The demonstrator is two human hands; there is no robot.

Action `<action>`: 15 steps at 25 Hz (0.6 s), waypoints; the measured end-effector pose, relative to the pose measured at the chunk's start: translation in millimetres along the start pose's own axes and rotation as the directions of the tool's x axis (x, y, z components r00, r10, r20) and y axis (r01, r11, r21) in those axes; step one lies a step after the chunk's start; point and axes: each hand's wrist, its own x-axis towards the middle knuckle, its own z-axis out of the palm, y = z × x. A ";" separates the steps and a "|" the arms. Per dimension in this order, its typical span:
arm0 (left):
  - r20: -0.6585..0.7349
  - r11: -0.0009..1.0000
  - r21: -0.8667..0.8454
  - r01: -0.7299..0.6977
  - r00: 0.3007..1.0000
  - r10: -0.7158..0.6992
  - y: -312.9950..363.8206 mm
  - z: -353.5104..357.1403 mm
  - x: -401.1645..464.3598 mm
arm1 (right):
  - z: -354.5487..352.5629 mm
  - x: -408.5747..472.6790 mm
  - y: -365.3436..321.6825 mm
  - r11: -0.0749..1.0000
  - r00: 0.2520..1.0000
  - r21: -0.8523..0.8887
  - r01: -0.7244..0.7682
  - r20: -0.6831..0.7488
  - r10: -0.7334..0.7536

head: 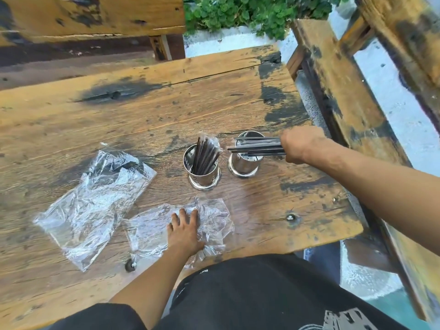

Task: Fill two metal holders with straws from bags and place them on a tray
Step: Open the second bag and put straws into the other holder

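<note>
Two shiny metal holders stand side by side on the wooden table (142,110). The left holder (202,171) contains a bunch of dark straws in thin plastic wrap, leaning upright. My right hand (301,147) grips a bundle of dark straws (256,146) held level across the mouth of the right holder (244,164), whose inside looks empty. My left hand (184,231) lies flat with fingers spread on a crumpled clear plastic bag (214,217) near the table's front edge. A second clear bag (95,201) lies flat to the left.
A wooden bench (342,91) runs along the table's right side, with a narrow gap between. Another bench (90,17) is beyond the far edge, and green plants (250,13) grow behind. A small dark knob (130,266) sits near the front edge. No tray is in view.
</note>
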 end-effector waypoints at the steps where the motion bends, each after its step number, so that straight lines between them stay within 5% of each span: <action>1: 0.003 1.000 -0.004 0.001 1.000 -0.001 -0.4 -0.7 0.3 | -7.1 1.7 -2.7 1.000 1.000 -0.023 0.016 0.006 -0.016; 15: -0.036 1.000 -0.011 -0.016 0.999 0.015 -3.9 7.4 4.8 | -15.4 15.1 19.3 0.984 0.998 -0.178 0.010 0.068 0.002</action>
